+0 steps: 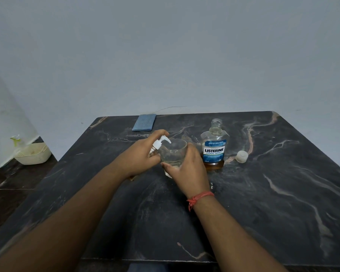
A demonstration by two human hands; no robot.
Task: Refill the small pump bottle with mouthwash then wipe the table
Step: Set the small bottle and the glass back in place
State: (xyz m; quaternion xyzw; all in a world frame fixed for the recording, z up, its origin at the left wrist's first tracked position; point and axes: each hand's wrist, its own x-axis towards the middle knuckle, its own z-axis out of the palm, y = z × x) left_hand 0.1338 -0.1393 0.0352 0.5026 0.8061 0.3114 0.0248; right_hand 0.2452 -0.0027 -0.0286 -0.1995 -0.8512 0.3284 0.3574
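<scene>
Item: pump bottle at centre of table, beside a clear glass.

Left hand closed around the bottle and white pump head; right hand gripping the glass. Likely the pump-refitting step (or testing); wiping with the blue cloth comes after. Mouthwash bottle stands uncapped, cap just beside. Bottle body hidden; fill level unreadable.
</scene>
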